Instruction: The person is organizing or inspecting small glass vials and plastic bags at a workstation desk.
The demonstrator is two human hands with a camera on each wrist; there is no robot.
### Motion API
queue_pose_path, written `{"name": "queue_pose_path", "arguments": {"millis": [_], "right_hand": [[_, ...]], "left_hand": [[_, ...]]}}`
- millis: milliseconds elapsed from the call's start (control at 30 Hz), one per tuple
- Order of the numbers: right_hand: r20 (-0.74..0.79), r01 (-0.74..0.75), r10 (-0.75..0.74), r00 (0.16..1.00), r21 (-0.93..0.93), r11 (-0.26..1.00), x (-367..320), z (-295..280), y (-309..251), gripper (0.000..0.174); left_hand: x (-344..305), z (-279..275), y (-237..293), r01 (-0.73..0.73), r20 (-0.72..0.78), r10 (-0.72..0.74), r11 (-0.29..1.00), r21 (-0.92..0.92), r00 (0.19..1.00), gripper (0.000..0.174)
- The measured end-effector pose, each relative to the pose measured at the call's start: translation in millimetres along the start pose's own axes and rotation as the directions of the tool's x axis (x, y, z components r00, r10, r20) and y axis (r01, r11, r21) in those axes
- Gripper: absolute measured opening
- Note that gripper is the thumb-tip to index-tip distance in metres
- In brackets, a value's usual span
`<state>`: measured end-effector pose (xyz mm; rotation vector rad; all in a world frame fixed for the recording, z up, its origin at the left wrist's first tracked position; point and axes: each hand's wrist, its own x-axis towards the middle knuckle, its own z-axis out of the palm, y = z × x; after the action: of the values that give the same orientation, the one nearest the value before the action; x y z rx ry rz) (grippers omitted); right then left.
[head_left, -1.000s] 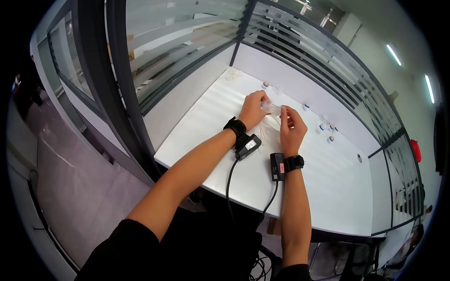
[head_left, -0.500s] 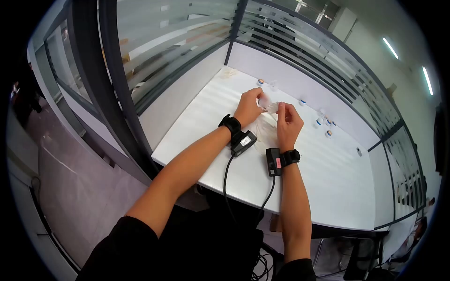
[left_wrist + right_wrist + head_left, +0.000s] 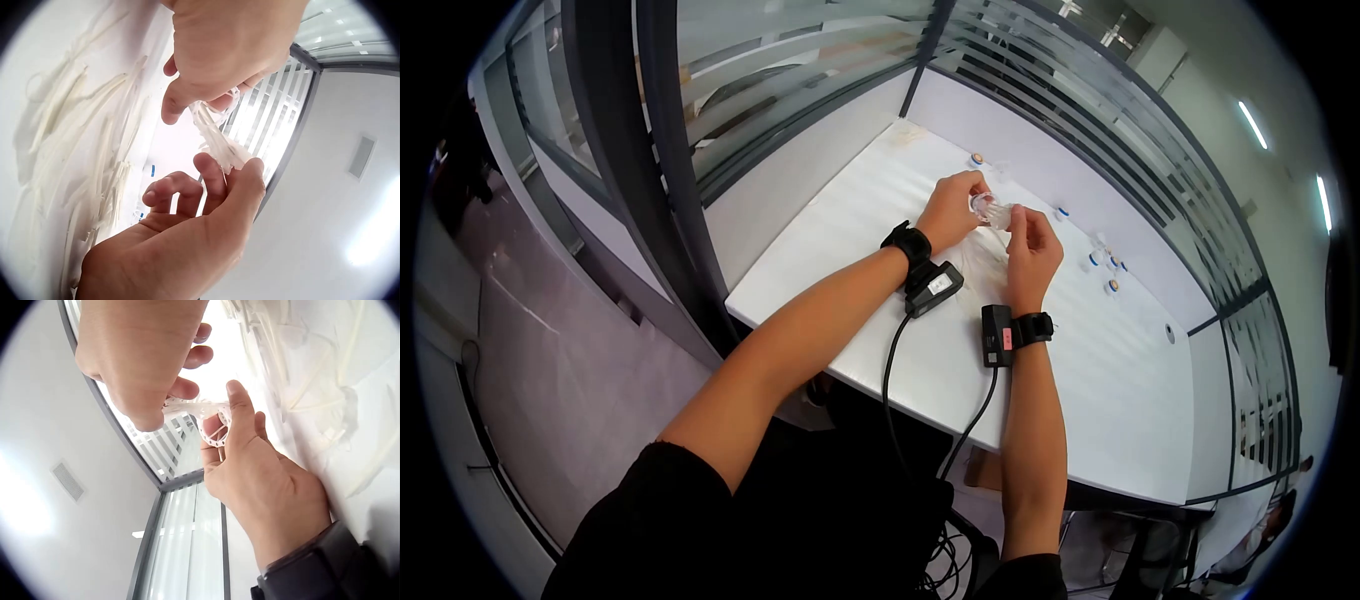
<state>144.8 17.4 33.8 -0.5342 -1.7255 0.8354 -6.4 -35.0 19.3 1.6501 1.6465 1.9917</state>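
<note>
Both hands are raised close together over the white table (image 3: 850, 290), with a translucent white plastic piece between them. It has a round ring (image 3: 216, 440) with small holes along its rim, and thin clear strips (image 3: 215, 140) stretch from it. My left hand (image 3: 948, 212) grips the ring side between thumb and fingers. Thumb and forefinger of my right hand (image 3: 1032, 255) pinch the strips' other end, its remaining fingers loosely bent. Below the hands lies a loose heap of pale, thin strips (image 3: 94, 125), partly hidden by the hands in the head view.
Along the back partition (image 3: 1040, 145) stand several small round white pieces with blue and orange tops, one behind the left hand (image 3: 976, 159) and a group to the right (image 3: 1112, 286). Both wrists wear black cameras, with cables (image 3: 890, 390) hanging over the table's front edge.
The plastic piece has turned slightly, and its round ring opening shows more clearly. Both hands keep their hold and stay close together. The head view has shifted a little.
</note>
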Motion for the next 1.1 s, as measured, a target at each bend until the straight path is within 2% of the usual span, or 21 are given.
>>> {"name": "queue_pose_path", "arguments": {"millis": [167,367,467,667,700,900,1100], "right_hand": [[-0.027,0.017,-0.018,0.999,-0.026,1.0,0.4,0.1,0.6,0.022],[-0.072,0.207,-0.22,0.973,-0.152,0.966,0.8,2.2,3.6,0.019],[-0.056,0.186,-0.2,0.978,-0.191,0.964,0.7,2.0,2.8,0.018],[-0.075,0.152,-0.165,0.983,-0.157,0.976,-0.1,3.0,0.6,0.019],[-0.078,0.181,-0.195,0.978,-0.151,0.972,0.3,3.9,0.0,0.02],[-0.053,0.071,-0.079,0.995,-0.134,0.988,-0.3,3.4,1.0,0.022],[-0.017,0.057,-0.06,0.998,-0.14,0.988,-0.5,1.2,0.3,0.026]], "left_hand": [[-0.3,0.9,0.4,-0.025,-0.011,0.026,1.0,0.012,1.0,0.026],[1.7,2.2,-2.9,-0.035,-0.008,0.035,0.999,-0.021,0.999,0.028],[1.3,2.6,-2.1,-0.024,-0.022,0.024,1.0,0.002,0.999,0.028],[2.0,5.1,-8.0,-0.019,-0.003,0.019,1.0,-0.023,1.0,0.025],[2.7,5.2,-8.6,-0.019,-0.001,0.019,1.0,-0.015,1.0,0.026],[1.6,3.2,-5.3,-0.02,-0.007,0.02,1.0,0.0,1.0,0.025],[0.3,3.8,-5.8,-0.023,-0.015,0.023,1.0,0.011,1.0,0.025]]}}
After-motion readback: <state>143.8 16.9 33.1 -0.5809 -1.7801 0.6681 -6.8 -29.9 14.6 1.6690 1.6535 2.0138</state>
